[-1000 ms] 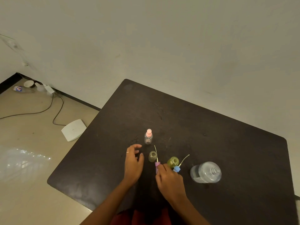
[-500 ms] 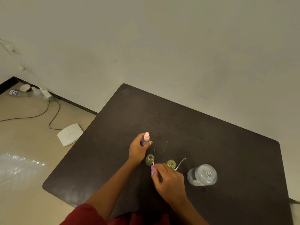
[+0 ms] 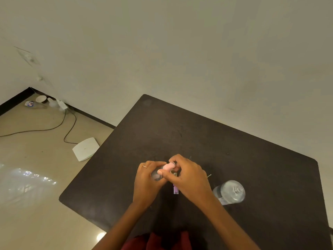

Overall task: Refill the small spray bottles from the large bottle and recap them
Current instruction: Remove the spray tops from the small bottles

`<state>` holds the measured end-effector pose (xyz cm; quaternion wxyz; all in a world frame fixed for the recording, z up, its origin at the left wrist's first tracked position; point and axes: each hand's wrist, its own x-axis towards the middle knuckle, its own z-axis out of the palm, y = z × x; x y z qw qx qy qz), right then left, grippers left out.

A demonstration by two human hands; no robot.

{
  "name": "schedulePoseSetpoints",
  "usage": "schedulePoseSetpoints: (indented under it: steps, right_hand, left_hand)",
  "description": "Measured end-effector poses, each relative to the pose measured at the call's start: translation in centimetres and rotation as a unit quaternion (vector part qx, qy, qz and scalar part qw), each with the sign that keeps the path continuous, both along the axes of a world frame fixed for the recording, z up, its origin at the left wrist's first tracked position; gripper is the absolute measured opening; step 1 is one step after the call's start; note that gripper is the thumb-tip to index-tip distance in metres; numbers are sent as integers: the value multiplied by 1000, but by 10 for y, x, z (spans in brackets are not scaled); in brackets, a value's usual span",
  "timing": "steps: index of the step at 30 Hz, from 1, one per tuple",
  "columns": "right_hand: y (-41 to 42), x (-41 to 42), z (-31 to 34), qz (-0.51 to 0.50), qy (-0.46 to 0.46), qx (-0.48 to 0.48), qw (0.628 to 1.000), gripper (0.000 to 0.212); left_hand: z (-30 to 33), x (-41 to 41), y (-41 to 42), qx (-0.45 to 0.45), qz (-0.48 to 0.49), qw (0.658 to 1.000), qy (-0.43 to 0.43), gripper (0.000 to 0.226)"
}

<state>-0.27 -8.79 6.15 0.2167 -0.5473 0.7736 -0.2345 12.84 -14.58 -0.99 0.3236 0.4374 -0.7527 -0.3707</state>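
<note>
Above the dark matte worktop (image 3: 234,150), the left hand (image 3: 146,179) grips a small clear plastic spray bottle (image 3: 156,175); the right hand (image 3: 187,175) pinches its glossy pink cap (image 3: 168,166). A large clear ribbed bottle (image 3: 229,192) stands open nearby.

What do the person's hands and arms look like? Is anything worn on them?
Both forearms are bare, with no sleeves or watch in view. The left hand wears a thin ring on one finger. The right hand shows no ring. Dark red clothing shows at the bottom edge.
</note>
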Motion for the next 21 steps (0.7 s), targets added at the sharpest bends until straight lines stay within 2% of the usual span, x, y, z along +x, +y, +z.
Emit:
schedulePoseSetpoints:
  steps: [2,5,8,11,14,18,19,21]
  right_hand:
    - [-4,3,0,9,3,27,1000,32]
    - [-4,8,0,-1,-12,17,1000,19]
    - [0,12,3,47,-21,9,999,7]
    - [7,15,12,83,-10,3,996,20]
    - [11,18,18,48,-2,26,999,37]
    - [18,23,16,63,43,26,997,12]
    - [21,24,16,78,42,17,996,14]
    - [25,27,17,90,29,18,995,33]
  left_hand:
    - [4,4,3,-27,-11,999,-13,32]
    - [10,8,6,-51,-23,998,-29,39]
    - [10,14,8,-57,-35,998,-20,39]
    - [9,20,10,-61,-37,997,-22,42]
    - [11,22,15,-67,-40,997,-15,43]
    - [10,25,22,-58,-39,997,-16,39]
    - [9,27,23,-51,-40,998,-13,38]
    - [6,31,26,-42,-42,998,-8,39]
